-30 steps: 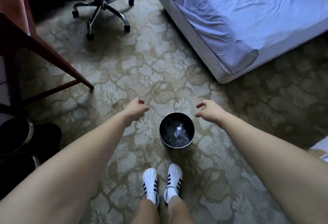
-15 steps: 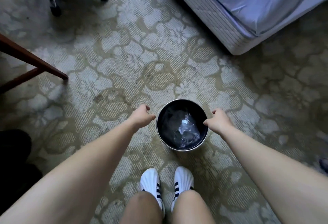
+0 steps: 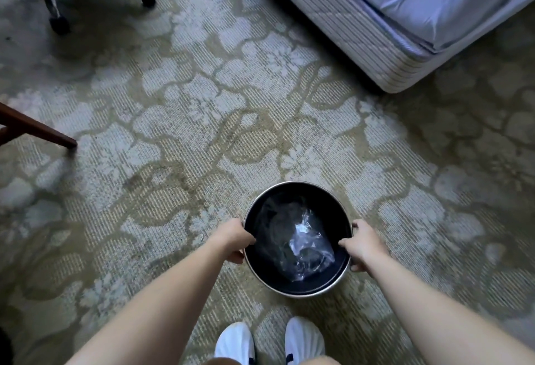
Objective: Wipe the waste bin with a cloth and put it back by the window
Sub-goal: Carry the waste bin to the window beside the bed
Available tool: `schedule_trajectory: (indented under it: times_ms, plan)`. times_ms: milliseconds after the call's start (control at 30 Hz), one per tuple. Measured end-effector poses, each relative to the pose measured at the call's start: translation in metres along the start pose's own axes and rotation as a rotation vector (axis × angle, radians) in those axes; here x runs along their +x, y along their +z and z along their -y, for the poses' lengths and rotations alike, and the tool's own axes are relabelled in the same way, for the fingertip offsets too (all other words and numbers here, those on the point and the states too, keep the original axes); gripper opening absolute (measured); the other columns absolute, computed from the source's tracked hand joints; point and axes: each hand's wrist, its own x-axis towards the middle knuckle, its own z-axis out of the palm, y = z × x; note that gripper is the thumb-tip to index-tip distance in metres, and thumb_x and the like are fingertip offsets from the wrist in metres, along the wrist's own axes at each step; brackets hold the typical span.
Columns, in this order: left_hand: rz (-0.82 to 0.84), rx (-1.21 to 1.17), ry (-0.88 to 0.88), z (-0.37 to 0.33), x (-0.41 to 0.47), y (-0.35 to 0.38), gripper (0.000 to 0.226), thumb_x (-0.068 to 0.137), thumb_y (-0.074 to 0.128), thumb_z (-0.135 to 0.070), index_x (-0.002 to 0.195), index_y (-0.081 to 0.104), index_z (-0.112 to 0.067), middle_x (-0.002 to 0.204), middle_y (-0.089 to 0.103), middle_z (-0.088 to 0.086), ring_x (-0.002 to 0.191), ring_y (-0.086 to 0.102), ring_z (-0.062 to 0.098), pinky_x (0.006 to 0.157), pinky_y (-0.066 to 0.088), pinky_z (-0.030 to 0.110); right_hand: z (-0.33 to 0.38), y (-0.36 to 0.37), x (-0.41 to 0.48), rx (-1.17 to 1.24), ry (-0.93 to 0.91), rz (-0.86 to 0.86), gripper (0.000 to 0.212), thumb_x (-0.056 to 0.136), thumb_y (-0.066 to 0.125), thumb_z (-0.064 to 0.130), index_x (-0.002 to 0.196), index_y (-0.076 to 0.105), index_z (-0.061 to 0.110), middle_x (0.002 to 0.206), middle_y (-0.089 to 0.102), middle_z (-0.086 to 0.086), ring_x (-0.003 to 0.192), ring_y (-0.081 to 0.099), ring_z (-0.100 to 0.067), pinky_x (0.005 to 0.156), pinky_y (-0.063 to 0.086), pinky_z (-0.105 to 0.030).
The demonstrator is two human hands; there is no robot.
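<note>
A round waste bin (image 3: 289,188) with a metal rim and dark inside stands on the patterned carpet just ahead of my feet. Crumpled clear plastic (image 3: 308,244) lies at its bottom. My left hand (image 3: 233,238) grips the rim on the left side, thumb inside the bin. On the opposite side my right hand (image 3: 362,244) grips the rim the same way. No cloth is in view.
A bed corner (image 3: 402,72) with a pale blue sheet is at the upper right. An office chair's wheeled base (image 3: 58,21) is at the upper left. A wooden furniture leg (image 3: 43,133) reaches in from the left. My white shoes (image 3: 236,343) are at the bottom.
Both hands came down from beside the bin and closed on its rim. The camera dropped closer, so the bin looks larger.
</note>
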Motion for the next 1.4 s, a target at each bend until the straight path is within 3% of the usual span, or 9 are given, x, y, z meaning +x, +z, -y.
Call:
schedule_trajectory:
  times_ms: [167, 333, 500, 700, 867, 933, 1067, 1233, 1400]
  plan:
    - [0.01, -0.006, 0.001, 0.0, 0.006, 0.01, 0.019, 0.081, 0.049, -0.007, 0.089, 0.065, -0.012, 0.072, 0.068, 0.004, 0.058, 0.07, 0.022, 0.055, 0.061, 0.033, -0.008, 0.018, 0.01, -0.09, -0.026, -0.024, 0.028, 0.079, 0.055, 0.014, 0.106, 0.057, 0.021, 0.098, 0.068, -0.012, 0.086, 0.067, -0.035, 0.074, 0.058, -0.047]
    - [0.037, -0.095, 0.001, 0.002, 0.014, 0.007, 0.032, 0.081, 0.041, 0.0, 0.096, 0.068, -0.005, 0.087, 0.074, 0.016, 0.069, 0.075, 0.027, 0.057, 0.062, 0.04, -0.007, 0.018, 0.018, -0.129, -0.027, -0.034, 0.028, 0.077, 0.053, 0.013, 0.103, 0.062, 0.017, 0.1, 0.07, -0.013, 0.088, 0.068, -0.035, 0.078, 0.058, -0.045]
    - [0.037, -0.135, 0.03, -0.002, 0.007, -0.007, 0.03, 0.082, 0.039, 0.001, 0.09, 0.067, -0.004, 0.081, 0.073, 0.017, 0.071, 0.074, 0.033, 0.063, 0.062, 0.044, 0.008, 0.003, 0.009, -0.129, -0.065, -0.016, 0.023, 0.077, 0.054, 0.012, 0.098, 0.063, 0.016, 0.1, 0.07, -0.015, 0.09, 0.067, -0.034, 0.08, 0.056, -0.04]
    - [0.017, -0.201, 0.055, -0.018, -0.048, -0.041, 0.029, 0.085, 0.039, 0.004, 0.077, 0.063, -0.009, 0.067, 0.067, 0.009, 0.056, 0.068, 0.021, 0.049, 0.06, 0.031, 0.042, -0.04, -0.032, -0.088, -0.113, 0.001, 0.014, 0.079, 0.057, 0.011, 0.09, 0.061, 0.018, 0.096, 0.068, -0.015, 0.089, 0.066, -0.033, 0.076, 0.055, -0.034]
    - [0.014, -0.167, 0.072, -0.041, -0.129, -0.09, 0.033, 0.081, 0.039, 0.001, 0.091, 0.07, -0.002, 0.083, 0.075, 0.017, 0.074, 0.075, 0.032, 0.067, 0.063, 0.043, 0.067, -0.096, -0.074, -0.049, -0.146, 0.078, 0.033, 0.053, 0.05, 0.019, 0.083, 0.062, 0.012, 0.079, 0.071, -0.014, 0.073, 0.07, -0.036, 0.068, 0.06, -0.048]
    - [0.013, -0.13, 0.076, -0.058, -0.171, -0.118, 0.035, 0.081, 0.039, 0.0, 0.096, 0.07, 0.001, 0.088, 0.075, 0.02, 0.077, 0.075, 0.033, 0.069, 0.062, 0.043, 0.086, -0.132, -0.104, -0.055, -0.184, 0.101, 0.032, 0.052, 0.05, 0.017, 0.079, 0.063, 0.01, 0.078, 0.071, -0.016, 0.072, 0.071, -0.037, 0.067, 0.06, -0.05]
    - [0.003, -0.002, 0.07, -0.093, -0.256, -0.177, 0.035, 0.078, 0.038, -0.005, 0.089, 0.071, 0.0, 0.077, 0.074, 0.015, 0.066, 0.072, 0.025, 0.066, 0.06, 0.032, 0.142, -0.207, -0.187, -0.01, -0.25, 0.148, 0.021, 0.061, 0.052, 0.007, 0.078, 0.065, 0.003, 0.077, 0.069, -0.024, 0.065, 0.07, -0.039, 0.059, 0.059, -0.053]
    - [-0.031, 0.087, 0.052, -0.139, -0.359, -0.251, 0.031, 0.083, 0.039, -0.011, 0.093, 0.068, -0.007, 0.077, 0.075, 0.007, 0.072, 0.073, 0.02, 0.075, 0.054, 0.028, 0.214, -0.295, -0.27, -0.003, -0.32, 0.22, 0.007, 0.074, 0.051, -0.009, 0.073, 0.058, -0.007, 0.05, 0.057, -0.021, 0.043, 0.061, -0.033, 0.044, 0.054, -0.04]
    - [-0.062, 0.131, 0.046, -0.172, -0.441, -0.317, 0.031, 0.085, 0.042, -0.014, 0.098, 0.069, -0.009, 0.085, 0.077, 0.004, 0.085, 0.074, 0.016, 0.096, 0.049, 0.032, 0.283, -0.36, -0.331, -0.083, -0.417, 0.244, 0.004, 0.076, 0.051, -0.009, 0.076, 0.055, -0.007, 0.049, 0.054, -0.023, 0.04, 0.059, -0.031, 0.041, 0.051, -0.031]
